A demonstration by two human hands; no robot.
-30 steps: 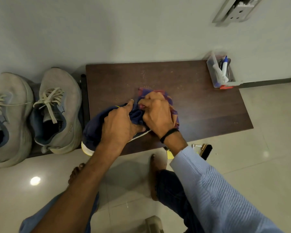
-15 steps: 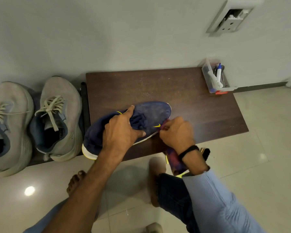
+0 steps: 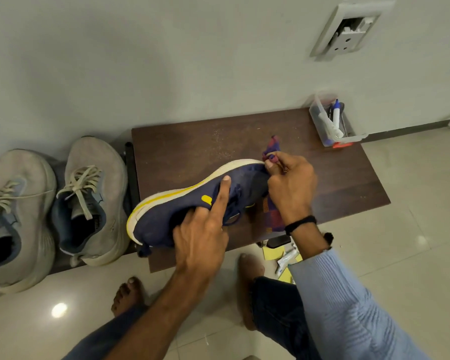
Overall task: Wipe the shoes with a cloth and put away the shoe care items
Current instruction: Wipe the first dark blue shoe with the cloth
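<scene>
Left hand gripped navy shoe at collar; right hand pinched cloth at toe; wiping underway; grey shoes, tidying judged outstanding.

Your left hand grips the navy shoe at its collar, index finger straight along the side. The shoe lies tilted on the counter, sole toward the wall. Your right hand pinches the cloth against the toe. Grey shoes stand left of the counter. A clear container sits at its far right corner.
</scene>
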